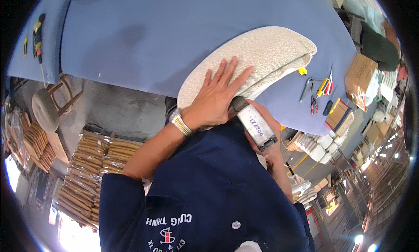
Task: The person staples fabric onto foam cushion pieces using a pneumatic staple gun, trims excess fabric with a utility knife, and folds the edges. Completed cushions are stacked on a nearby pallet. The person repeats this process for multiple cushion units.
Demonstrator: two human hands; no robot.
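Observation:
A curved, cream fabric-covered panel (264, 49), like an upholstered seat or back, lies on the blue table (131, 38) near its front edge. Its fabric edge is folded over along the right side. My left hand (214, 97) presses flat on the fabric, fingers spread, with a bracelet at the wrist. Gripped in my right hand (271, 121) is a grey metal staple gun (255, 123), whose dark nose sits at the panel's near edge beside my left hand. The gun's body hides most of the right fingers.
On the table's right lie red-handled scissors (330, 86), a yellow cutter (323, 87), grey pliers (306, 89) and small red nippers (314, 105). A screwdriver (40, 55) lies far left. Cardboard boxes (360, 79) stand right. Wrapped stacked parts (87, 173) and a wooden chair frame (65, 97) are at left.

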